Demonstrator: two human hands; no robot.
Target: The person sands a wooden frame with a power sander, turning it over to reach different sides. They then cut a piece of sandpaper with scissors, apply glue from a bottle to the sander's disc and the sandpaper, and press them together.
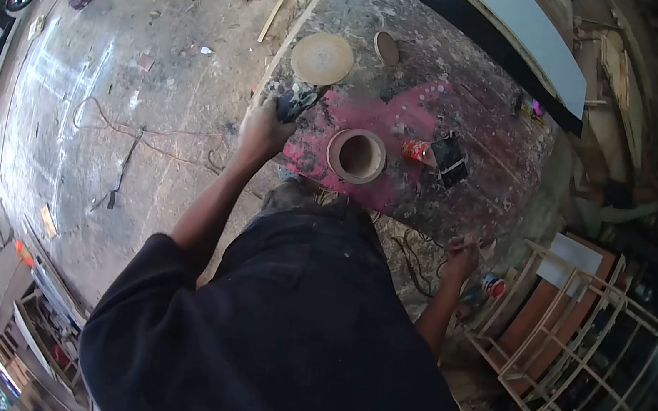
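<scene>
Dark handheld power tool at the table's left edge, beside the pale round wooden ring; looks heavy, rigid, best held by its body. Left hand, arm extended, grip closed on it. Right hand low at the near edge, grip unclear.

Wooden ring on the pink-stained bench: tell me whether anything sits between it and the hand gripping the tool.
Nothing visible does. The left hand grips a dark power tool at the bench's near-left edge, and only bare pink-stained bench top lies between it and the wooden ring. The red can sits beyond the ring, on its far side.
</scene>
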